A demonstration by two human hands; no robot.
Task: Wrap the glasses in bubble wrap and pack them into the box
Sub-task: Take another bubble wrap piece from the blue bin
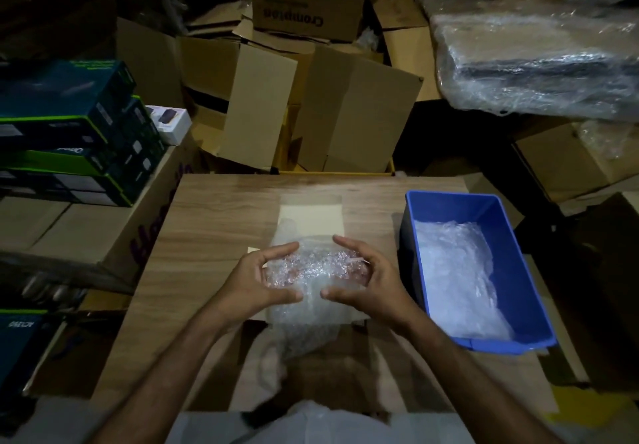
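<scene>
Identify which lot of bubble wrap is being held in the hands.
The bubble wrap bundle over the wooden table, gripped by the left hand and right hand. The other bubble wrap lies untouched inside the blue bin.

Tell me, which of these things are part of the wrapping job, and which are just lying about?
Part of the job:
- bubble-wrapped bundle, held between the left hand and right hand
- blue bin with bubble wrap inside
- cream paper under the bundle

Lying about:
- cardboard boxes behind the table
- stacked green-and-black boxes
- plastic-wrapped package
</scene>
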